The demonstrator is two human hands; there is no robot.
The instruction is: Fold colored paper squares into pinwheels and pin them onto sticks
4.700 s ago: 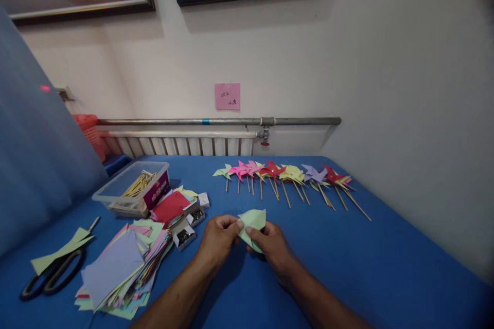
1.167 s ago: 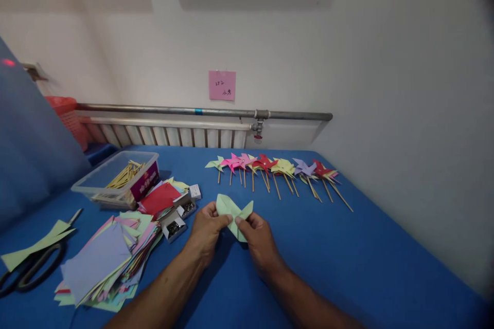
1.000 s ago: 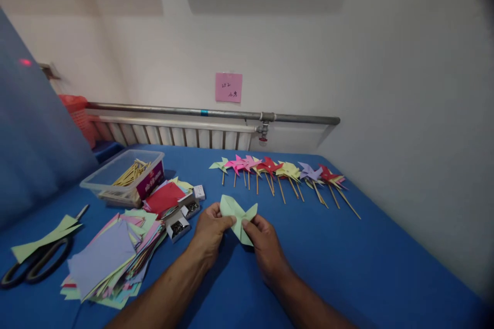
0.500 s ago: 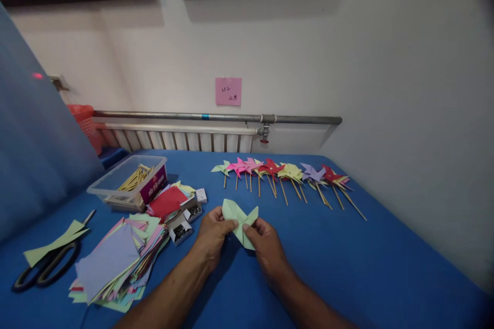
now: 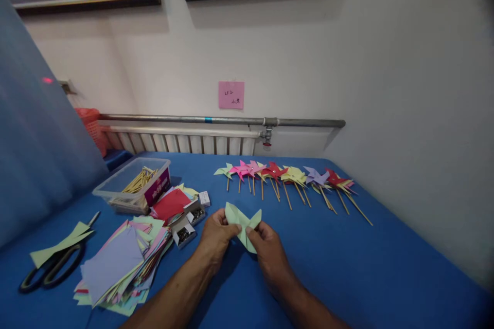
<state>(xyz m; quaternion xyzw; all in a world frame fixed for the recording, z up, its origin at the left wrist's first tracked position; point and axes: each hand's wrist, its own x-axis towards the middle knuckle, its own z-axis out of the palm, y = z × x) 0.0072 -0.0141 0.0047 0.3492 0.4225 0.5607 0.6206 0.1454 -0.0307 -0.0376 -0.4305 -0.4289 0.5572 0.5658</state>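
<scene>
Lower centre of the frame: your left hand and right hand meet over the tabletop, both pinching one piece of pale green folded paper. The fingers of the left hand are closed on its left edge; those of the right are closed on its lower right edge. The paper stands just above and between the two thumbs, its two pointed flaps spreading to upper left and upper right, so its long axis runs roughly across the frame. Both hands are equally near it.

Left of the hands: a fanned stack of coloured paper squares, small open boxes of metal pieces, and scissors lying on a green strip at far left. Behind these, a clear plastic tub holding wooden sticks. Centre, farther back: a row of finished pinwheels on sticks, laid flat. Beyond: a radiator, a pipe, a pink note on the wall, and picture frames at top.
</scene>
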